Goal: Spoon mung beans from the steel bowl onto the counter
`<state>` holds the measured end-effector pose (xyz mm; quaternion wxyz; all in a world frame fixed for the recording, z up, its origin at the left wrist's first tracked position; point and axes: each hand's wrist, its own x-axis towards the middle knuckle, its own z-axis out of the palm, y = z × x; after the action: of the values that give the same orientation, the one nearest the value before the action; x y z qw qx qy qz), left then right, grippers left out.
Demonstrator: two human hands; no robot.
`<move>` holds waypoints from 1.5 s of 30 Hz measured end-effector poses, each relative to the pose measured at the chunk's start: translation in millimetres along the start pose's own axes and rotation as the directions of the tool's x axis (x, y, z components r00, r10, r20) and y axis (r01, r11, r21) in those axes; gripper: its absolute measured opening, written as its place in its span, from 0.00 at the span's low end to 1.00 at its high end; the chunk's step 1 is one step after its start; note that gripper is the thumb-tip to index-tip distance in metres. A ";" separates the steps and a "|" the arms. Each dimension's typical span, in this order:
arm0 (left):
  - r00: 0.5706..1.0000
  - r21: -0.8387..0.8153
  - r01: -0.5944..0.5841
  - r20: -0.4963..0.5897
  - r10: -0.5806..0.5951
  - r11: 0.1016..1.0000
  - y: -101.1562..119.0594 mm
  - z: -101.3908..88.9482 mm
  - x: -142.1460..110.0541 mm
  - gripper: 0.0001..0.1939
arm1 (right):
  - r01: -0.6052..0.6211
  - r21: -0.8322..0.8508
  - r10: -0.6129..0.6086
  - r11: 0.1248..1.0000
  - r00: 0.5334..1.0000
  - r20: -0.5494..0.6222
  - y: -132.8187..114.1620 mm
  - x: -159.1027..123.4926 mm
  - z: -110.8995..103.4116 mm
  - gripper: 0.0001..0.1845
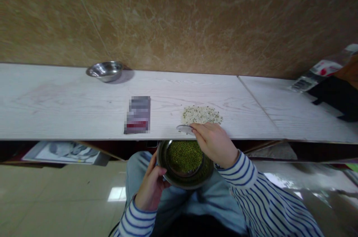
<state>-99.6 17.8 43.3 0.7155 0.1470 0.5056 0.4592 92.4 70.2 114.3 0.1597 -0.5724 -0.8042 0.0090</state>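
Note:
My left hand (153, 182) grips the left rim of a metal bowl (183, 183), held just below the table's front edge above my lap. Small green beans (185, 156), which look like mung beans, cover its bottom. In my right hand (217, 143), closed around its handle, is a spoon (184, 129) with a pale, shiny head. The spoon lies low at the tabletop, by the near left side of a spread pile of white grains mixed with green beans (201, 114). My right forearm passes over the bowl's right side and hides part of it.
An upright metal bowl (105, 72) stands at the back left by the wall. A blurred-out dark rectangular item (138, 114) lies left of the pile. At the far right are a clear plastic bottle (316, 73) and a black object (335, 93). Open shelves (67, 153) sit beneath the tabletop.

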 end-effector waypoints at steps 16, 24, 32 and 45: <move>1.000 -0.018 0.002 -0.002 -0.002 1.000 1.6 -3.3 3.6 0.38 | -0.058 0.040 0.060 0.998 0.997 -0.045 5.0 -6.6 6.6 0.15; 0.999 -0.024 0.019 -0.030 -0.020 1.000 2.0 0.4 6.2 0.37 | -0.149 -0.051 0.148 0.988 0.989 -0.023 19.9 13.8 7.0 0.17; 0.999 -0.020 0.042 -0.023 -0.043 0.999 -0.4 5.7 10.9 0.36 | -0.156 -0.094 0.157 0.983 0.988 0.004 40.3 30.4 4.3 0.17; 0.999 -0.023 0.049 0.004 -0.049 0.999 -2.7 8.0 9.6 0.37 | -0.120 -0.087 0.107 0.989 0.983 -0.148 58.3 29.8 -6.0 0.15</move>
<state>-90.8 26.2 39.4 0.7290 0.1270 0.5026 0.4471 138.8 116.8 115.9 0.1887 -0.6235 -0.7562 -0.0616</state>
